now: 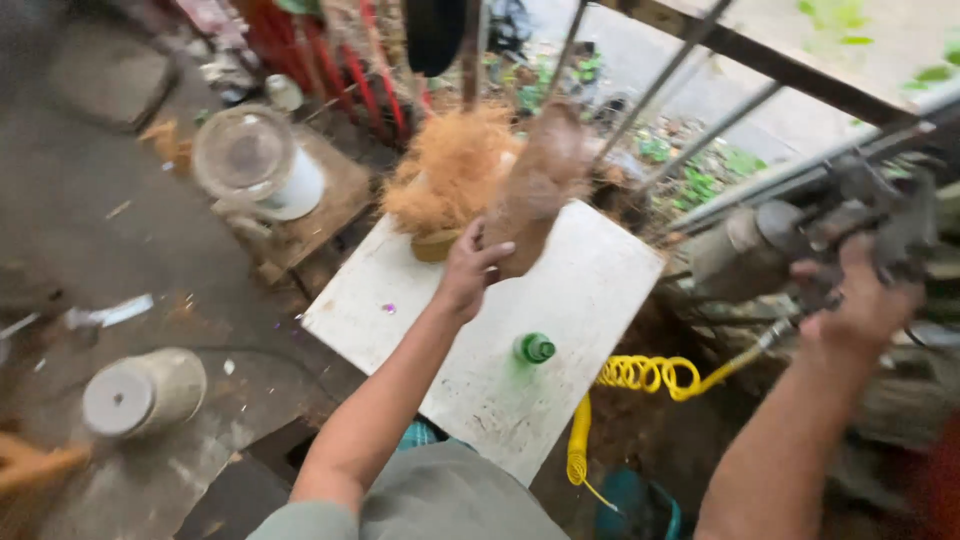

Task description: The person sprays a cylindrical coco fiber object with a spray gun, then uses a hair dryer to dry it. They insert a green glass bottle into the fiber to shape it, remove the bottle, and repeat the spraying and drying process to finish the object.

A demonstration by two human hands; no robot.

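Observation:
My left hand grips a brown, fibrous coconut and holds it above the far end of a white board. A pile of orange-brown coconut fibre lies just left of the coconut on a small bowl-like thing. My right hand is up at the right, closed on a grey metal tool. A coiled yellow air hose runs to that tool. The picture is blurred by motion.
A green bottle stands on the white board. A white container with a clear lid sits on a wooden block at the back left. A grey tin rests on the floor at left. Metal bars cross behind.

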